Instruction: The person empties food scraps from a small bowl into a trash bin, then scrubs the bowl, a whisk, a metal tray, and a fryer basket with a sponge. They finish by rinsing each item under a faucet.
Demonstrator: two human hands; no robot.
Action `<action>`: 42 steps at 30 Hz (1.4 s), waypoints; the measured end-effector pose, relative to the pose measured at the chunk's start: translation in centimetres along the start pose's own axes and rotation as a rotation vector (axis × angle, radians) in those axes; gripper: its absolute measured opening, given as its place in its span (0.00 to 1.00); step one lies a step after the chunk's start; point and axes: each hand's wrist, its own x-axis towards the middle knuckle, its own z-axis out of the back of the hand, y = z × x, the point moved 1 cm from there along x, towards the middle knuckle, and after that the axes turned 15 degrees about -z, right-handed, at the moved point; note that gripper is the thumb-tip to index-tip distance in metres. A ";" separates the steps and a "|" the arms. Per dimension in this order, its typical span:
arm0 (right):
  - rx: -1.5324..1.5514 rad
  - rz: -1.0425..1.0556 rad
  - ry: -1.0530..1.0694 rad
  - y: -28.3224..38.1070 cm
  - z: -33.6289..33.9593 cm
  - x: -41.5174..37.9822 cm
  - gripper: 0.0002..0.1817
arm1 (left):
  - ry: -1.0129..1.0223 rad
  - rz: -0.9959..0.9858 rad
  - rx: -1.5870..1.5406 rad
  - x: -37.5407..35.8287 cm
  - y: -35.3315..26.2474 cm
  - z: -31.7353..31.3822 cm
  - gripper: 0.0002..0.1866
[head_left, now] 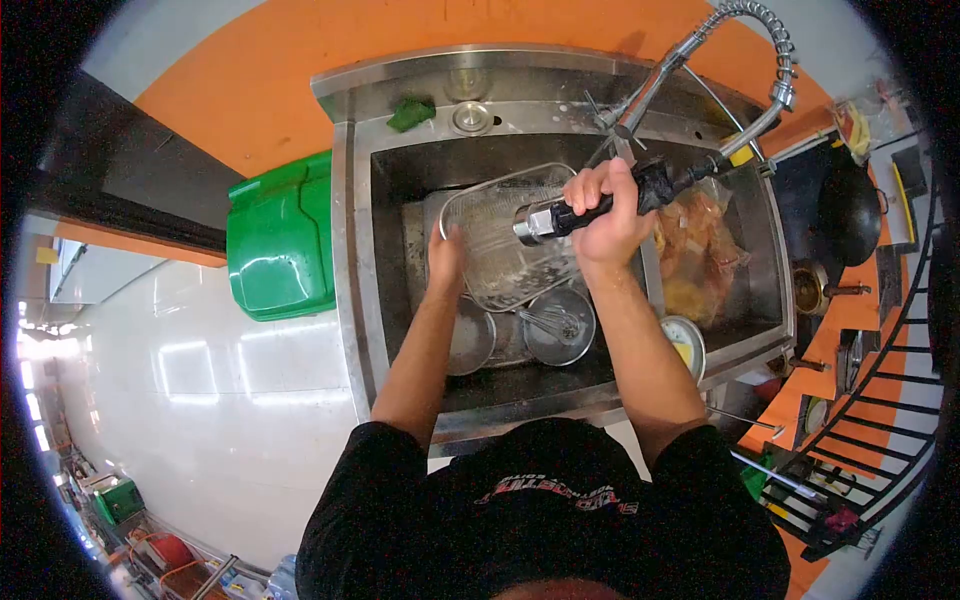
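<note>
In the left basin of the steel sink [357, 300], my left hand [445, 258] grips the left rim of a rectangular wire mesh basket [500, 205]. Its fingertips are partly hidden behind the rim. My right hand [607, 210] is wrapped around the black handle of a spray nozzle [537, 222], which points left over the basket. Fine streaks of water show in front of the nozzle. Below the basket, a whisk [548, 320] rests in a round metal bowl [565, 350]. Another round metal piece [472, 342] lies beside it, partly covered by my left forearm.
The right basin holds a clear plastic bag of reddish-brown food [700, 235]. A round white dish [697, 350] with something yellow sits near its front edge. A green scouring pad [411, 114] and metal strainer [472, 118] lie on the back ledge. A green bin [285, 250] stands left.
</note>
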 end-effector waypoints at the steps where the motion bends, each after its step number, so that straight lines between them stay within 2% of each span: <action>1: -0.039 -0.020 -0.033 -0.1 0.1 -0.2 0.10 | -0.115 0.308 -0.148 -0.3 0.4 0.3 0.22; 2: -0.077 -0.042 -0.066 -0.2 0.1 -0.4 0.09 | -0.230 0.615 -0.297 -0.6 0.8 0.6 0.24; 3: -0.074 -0.045 -0.061 -0.3 0.4 -0.5 0.09 | -0.236 0.611 -0.296 -0.9 1.0 1.0 0.24; 5: -0.107 -0.058 -0.038 -0.5 1.1 -0.7 0.07 | -0.180 0.645 -0.707 -1.8 2.6 1.8 0.32; 6: -0.106 -0.065 -0.034 -0.8 1.2 -0.7 0.07 | -0.188 0.644 -0.707 -2.4 3.4 2.2 0.32; 8: -0.033 0.141 -0.152 -1.0 0.9 -0.1 0.07 | -0.047 0.539 -1.015 -3.2 3.8 2.1 0.38; 11: -0.009 0.124 -0.126 -0.4 1.3 0.3 0.09 | 0.019 0.580 -1.056 -4.2 3.1 1.4 0.42; 12: -0.022 0.101 -0.086 -0.2 1.5 0.4 0.08 | 0.009 0.569 -1.059 -4.5 2.5 1.2 0.42; 14: -0.090 0.093 -0.073 -0.1 1.6 0.6 0.08 | 0.047 0.590 -0.988 -4.7 2.3 1.1 0.28; 15: -0.185 0.171 -0.107 -0.1 1.7 0.8 0.09 | 0.042 0.580 -1.019 -4.8 2.6 1.1 0.27; 16: -0.280 0.252 -0.145 0.1 1.5 0.8 0.09 | 0.038 0.573 -1.020 -4.9 2.0 1.2 0.27; 18: -0.283 0.273 -0.153 0.3 1.2 0.8 0.08 | 0.060 0.573 -0.922 -4.9 0.9 1.4 0.36; 20: -0.106 0.126 -0.044 0.2 1.5 1.2 0.06 | 0.060 0.605 -0.914 -4.6 1.2 2.2 0.35; 21: -0.106 0.124 -0.045 0.1 1.7 1.2 0.06 | 0.063 0.643 -0.905 -4.7 1.5 2.5 0.34; 23: -0.284 0.265 -0.059 0.4 0.3 1.1 0.09 | 0.001 0.705 -0.893 -4.8 0.4 2.3 0.32; 24: -0.282 0.267 -0.058 0.4 0.2 1.1 0.09 | -0.062 0.766 -0.880 -4.9 -0.2 2.2 0.31; 26: -0.123 0.065 -0.037 0.3 0.0 1.1 0.12 | -0.069 0.748 -0.776 -5.3 0.1 2.6 0.30; 28: -0.176 0.061 -0.019 0.1 -0.2 0.9 0.12 | -0.078 0.728 -0.678 -5.3 1.0 2.9 0.30; 30: -0.229 0.057 -0.005 0.1 -0.2 0.8 0.13 | 0.069 0.664 -0.456 -5.3 3.0 3.8 0.15; 31: -0.220 0.017 -0.005 0.1 -0.1 0.8 0.13 | 0.069 0.665 -0.456 -5.3 3.9 4.3 0.15; 33: -0.212 -0.022 -0.006 0.2 0.0 1.0 0.12 | 0.237 0.800 -0.435 -5.2 4.8 5.2 0.19; 34: -0.269 -0.052 0.011 0.4 0.2 1.2 0.12 | 0.237 0.803 -0.436 -5.2 4.3 5.5 0.19; 36: -0.330 -0.085 0.022 0.7 0.5 1.4 0.12 | 0.488 0.975 -0.672 -5.9 2.6 5.7 0.26; 37: -0.348 -0.108 -0.003 0.9 0.6 1.3 0.12 | 0.506 0.980 -0.671 -6.8 3.1 5.8 0.31; 38: -0.366 -0.135 -0.030 1.1 0.6 1.4 0.12 | 0.508 0.986 -0.674 -7.5 3.7 5.7 0.31; 40: -0.434 -0.116 -0.056 1.4 0.9 1.4 0.13 | 0.581 0.854 -0.637 -8.5 3.9 5.4 0.33; 42: -0.518 -0.033 -0.026 1.2 1.9 1.2 0.14 | 0.568 0.845 -0.632 -9.0 3.5 5.3 0.30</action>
